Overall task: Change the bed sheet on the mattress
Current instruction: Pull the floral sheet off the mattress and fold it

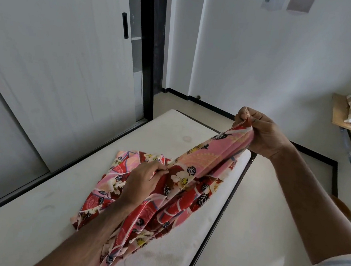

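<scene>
The bare mattress fills my view, white, quilted, faintly stained; on its near half lies the floral sheet, thin, slippery-looking, partly folded; my left hand pinches a fold at its middle; my right hand grips a raised hem beyond; unfolding underway, I judge; next, spread it toward the mattress's far end.

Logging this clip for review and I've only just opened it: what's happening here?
A person is unfolding a red and pink floral bed sheet over a bare white mattress. The right hand pinches one edge of the sheet and lifts it, while the left hand grips the bunched fabric lower down. Most of the sheet lies folded on the mattress; none of it is spread out yet.
</scene>
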`<state>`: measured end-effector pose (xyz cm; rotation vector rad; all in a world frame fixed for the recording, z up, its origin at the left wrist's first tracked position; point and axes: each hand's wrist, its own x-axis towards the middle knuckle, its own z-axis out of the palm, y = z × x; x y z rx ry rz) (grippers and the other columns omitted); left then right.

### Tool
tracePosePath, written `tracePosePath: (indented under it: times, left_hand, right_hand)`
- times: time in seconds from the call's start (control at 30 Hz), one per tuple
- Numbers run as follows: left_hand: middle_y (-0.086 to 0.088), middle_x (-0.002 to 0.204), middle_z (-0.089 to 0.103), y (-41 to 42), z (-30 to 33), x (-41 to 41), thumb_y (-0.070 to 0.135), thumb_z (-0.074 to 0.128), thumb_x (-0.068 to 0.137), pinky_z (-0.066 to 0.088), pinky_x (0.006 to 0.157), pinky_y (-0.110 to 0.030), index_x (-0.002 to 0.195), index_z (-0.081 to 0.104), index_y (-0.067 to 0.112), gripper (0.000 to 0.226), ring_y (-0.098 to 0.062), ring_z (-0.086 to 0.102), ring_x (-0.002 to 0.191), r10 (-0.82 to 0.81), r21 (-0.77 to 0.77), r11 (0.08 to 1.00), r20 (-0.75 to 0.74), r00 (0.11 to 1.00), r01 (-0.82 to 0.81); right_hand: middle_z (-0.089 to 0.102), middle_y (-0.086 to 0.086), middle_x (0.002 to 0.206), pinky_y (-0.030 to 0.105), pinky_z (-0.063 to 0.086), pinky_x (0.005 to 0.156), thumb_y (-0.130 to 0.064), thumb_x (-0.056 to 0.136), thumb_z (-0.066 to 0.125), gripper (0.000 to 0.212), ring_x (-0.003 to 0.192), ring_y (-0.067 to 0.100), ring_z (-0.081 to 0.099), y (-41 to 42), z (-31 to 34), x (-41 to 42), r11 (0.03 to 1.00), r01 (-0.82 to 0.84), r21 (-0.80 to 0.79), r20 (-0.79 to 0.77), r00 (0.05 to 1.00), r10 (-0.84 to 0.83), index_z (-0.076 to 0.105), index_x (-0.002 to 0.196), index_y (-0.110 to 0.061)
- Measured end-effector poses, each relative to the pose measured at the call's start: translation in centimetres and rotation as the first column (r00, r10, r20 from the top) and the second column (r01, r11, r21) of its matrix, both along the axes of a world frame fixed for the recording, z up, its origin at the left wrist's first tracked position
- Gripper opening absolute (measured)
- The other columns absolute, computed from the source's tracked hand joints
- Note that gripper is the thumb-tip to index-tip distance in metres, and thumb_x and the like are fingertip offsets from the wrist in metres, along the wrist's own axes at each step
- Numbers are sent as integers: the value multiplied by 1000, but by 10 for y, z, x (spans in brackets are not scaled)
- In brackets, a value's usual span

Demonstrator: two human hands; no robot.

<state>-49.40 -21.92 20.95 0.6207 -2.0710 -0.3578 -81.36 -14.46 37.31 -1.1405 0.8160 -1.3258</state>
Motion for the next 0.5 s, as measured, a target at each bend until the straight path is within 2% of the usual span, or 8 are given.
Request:
tracePosePath:
  times: [0.03,0.1,0.17,0.3,0.37,0.43,0.5]
  left_hand:
    - [1,90,73,-2,2,4,25,68,92,57,75,-16,102,66,9,18,-1,66,84,6,14,1000,1,1000,-6]
    - [3,91,73,-5,10,12,15,74,89,53,73,-6,115,63,12,29,4,64,91,50,90,995,-7,999,-49]
    - [7,90,71,-6,21,19,13,72,90,54,69,-7,123,64,14,34,10,65,92,81,215,974,-25,996,-74]
    - [11,95,68,-17,46,29,19,64,98,50,70,-8,108,68,18,11,7,65,90,177,413,901,-62,982,-136]
    - [10,94,66,-23,57,36,20,57,102,45,71,-9,104,63,22,6,2,64,86,241,440,878,-66,968,-188]
    - [8,92,64,-28,72,43,21,49,106,46,68,-14,105,56,22,7,1,64,82,319,439,865,-112,941,-241]
    - [7,87,62,-33,93,52,18,44,108,45,62,-13,107,51,16,8,2,63,75,366,356,887,-149,919,-295]
  right_hand:
    - [51,-1,76,24,50,68,-12,104,37,29,67,12,54,-3,0,-1,998,58,11,-16,998,-58,57,83,-15]
    - [55,2,79,26,53,68,-16,107,38,30,75,17,61,-13,2,-1,979,204,23,-69,977,-202,59,87,-14]
    - [59,8,85,27,54,68,-20,107,43,29,85,26,61,-29,5,3,940,340,-8,-131,932,-338,64,89,-14]
    - [68,13,93,32,55,70,-18,106,45,26,86,26,65,-74,16,26,801,580,-151,-304,743,-596,66,91,-16]
    - [69,14,96,38,58,75,-18,107,44,27,88,28,68,-97,23,43,749,632,-199,-329,677,-659,66,91,-19]
    - [68,8,93,39,58,77,-17,106,43,27,89,26,67,-118,32,63,694,677,-247,-331,614,-717,63,89,-21]
    - [65,3,89,38,58,76,-12,104,39,28,87,23,67,-135,48,87,665,692,-280,-301,595,-745,59,88,-21]
